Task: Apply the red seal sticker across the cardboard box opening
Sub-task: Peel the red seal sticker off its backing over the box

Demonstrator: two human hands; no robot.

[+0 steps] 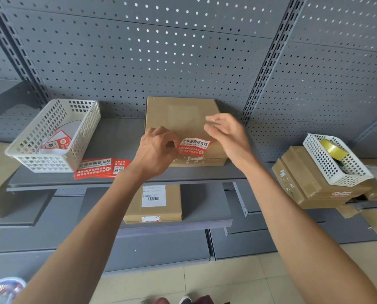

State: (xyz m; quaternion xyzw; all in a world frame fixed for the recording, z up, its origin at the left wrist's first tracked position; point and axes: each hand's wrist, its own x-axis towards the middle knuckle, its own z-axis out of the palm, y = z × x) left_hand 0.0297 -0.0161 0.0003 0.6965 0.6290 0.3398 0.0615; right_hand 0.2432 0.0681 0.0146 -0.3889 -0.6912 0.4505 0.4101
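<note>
Status: sticking in progress, not complete. Sticker [194, 146] held at its left end by left hand [155, 150], fingers [172, 144] pinched on that end. Sticker positioned over near edge of box [183, 128] on the shelf [117, 137], just above the front seam; contact with the cardboard cannot be told. Lower edge of sticker looks lifted or curled. Right hand [227, 134] raised above box, just beside sticker's right end, fingers loosely curled and apart, gripping nothing visible.

Remaining, as judged: lay sticker down over the seam, fold onto front face, press flat. White torn residue visible along front edge below sticker.

Count:
- Stickers in hand: one.
- Spare sticker sheets [99, 168] on shelf: a fanned stack, at least two; exact number cannot be told.
- Baskets: two; left basket [51, 137] with sticker scraps, right basket [336, 159] with one tape roll [333, 148].
- Boxes: one being sealed, one on lower shelf [153, 202], several stacked at right [310, 183], exact number unclear.
</note>
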